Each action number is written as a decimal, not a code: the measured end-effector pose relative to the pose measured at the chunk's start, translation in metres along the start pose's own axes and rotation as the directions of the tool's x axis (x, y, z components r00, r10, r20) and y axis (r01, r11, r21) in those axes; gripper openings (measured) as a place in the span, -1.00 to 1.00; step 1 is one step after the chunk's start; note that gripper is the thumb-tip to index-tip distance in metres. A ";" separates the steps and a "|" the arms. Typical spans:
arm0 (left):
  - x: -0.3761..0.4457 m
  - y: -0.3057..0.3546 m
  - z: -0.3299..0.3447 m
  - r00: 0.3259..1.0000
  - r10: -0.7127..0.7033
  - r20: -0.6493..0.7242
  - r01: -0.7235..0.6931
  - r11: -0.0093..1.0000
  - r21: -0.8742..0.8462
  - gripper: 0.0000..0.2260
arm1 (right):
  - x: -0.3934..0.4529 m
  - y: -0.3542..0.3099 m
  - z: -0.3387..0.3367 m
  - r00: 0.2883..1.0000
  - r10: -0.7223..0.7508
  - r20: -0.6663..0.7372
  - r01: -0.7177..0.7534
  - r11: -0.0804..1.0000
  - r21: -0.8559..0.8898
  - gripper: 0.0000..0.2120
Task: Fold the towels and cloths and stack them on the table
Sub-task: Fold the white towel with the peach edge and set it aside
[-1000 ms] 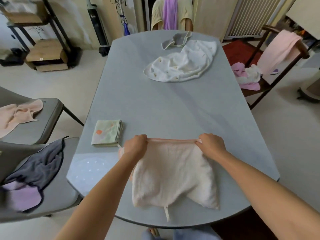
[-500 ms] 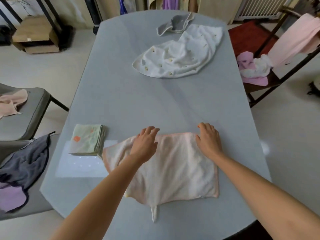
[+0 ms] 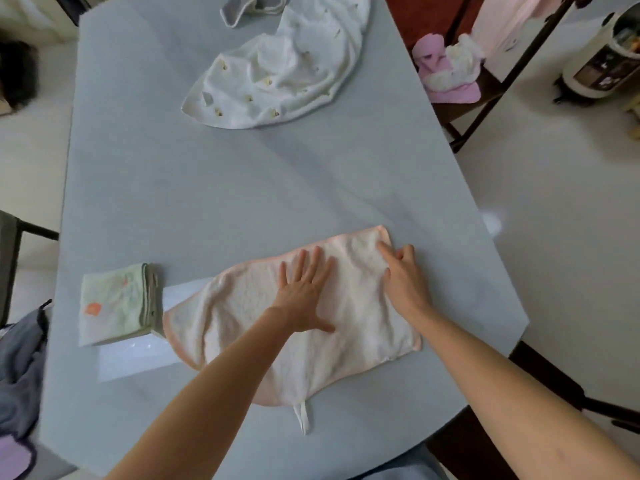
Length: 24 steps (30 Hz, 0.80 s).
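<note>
Lying flat near the counter's (image 3: 242,188) near edge, the pink towel (image 3: 349,317) runs its long axis slantwise, from a low left end just beside the folded green cloth (image 3: 114,303) up to a far right corner closer to the counter's right edge. Only the head view is given, and it looks down on both hands resting on top of that towel. The left hand (image 3: 304,289) lies flat with fingers spread and straight, pressing the towel near its middle, gripping nothing. The right hand (image 3: 403,275) sits toward the far right corner, forefinger stretched out along the cloth and the other fingers somewhat bent; it appears to press rather than pinch, though whether any fold of fabric is caught under those fingers cannot be told. A small hanging loop (image 3: 302,415) sticks out from the towel's near edge, pointing toward the person. Judging from this, the towel seems folded once and being smoothed, and the next fold would most sensibly run across the long axis: the left end, by the green cloth, is nearer the left hand, and the right end is already under the right hand, so either could carry its end over. The green cloth marks the stack's place, at the near left of the counter. A crumpled white cloth (image 3: 277,64) and a grey one (image 3: 242,6) wait unfolded at the far edge.
</note>
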<state>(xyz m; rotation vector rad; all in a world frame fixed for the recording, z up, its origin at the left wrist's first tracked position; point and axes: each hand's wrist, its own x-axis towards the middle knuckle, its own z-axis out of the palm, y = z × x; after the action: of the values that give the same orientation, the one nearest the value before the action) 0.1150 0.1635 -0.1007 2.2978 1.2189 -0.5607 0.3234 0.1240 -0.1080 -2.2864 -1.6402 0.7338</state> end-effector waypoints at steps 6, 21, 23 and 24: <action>0.017 0.031 0.004 0.998 0.052 0.030 -0.053 0.998 0.030 0.22 | -0.015 0.034 -0.013 0.990 0.096 -0.108 -0.098 0.995 -0.016 -0.60; 0.059 0.060 0.003 0.996 0.073 -0.053 -0.070 0.996 0.058 0.27 | 0.022 0.092 0.004 0.981 -0.179 -0.071 0.138 0.911 -0.389 -0.41; 0.061 0.051 0.005 0.996 0.053 -0.078 -0.049 0.997 0.057 0.19 | 0.025 0.091 0.005 0.987 -0.134 -0.092 0.091 0.925 -0.370 -0.39; 0.061 0.047 0.006 0.996 0.033 -0.086 -0.029 0.998 0.056 0.14 | 0.026 0.090 0.007 0.990 -0.105 -0.093 0.066 0.934 -0.352 -0.38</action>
<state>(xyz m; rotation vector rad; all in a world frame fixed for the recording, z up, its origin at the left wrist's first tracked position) 0.1856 0.1768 -0.1293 2.4056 1.2196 -0.4937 0.3994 0.1166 -0.1622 -2.4119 -1.9316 0.3058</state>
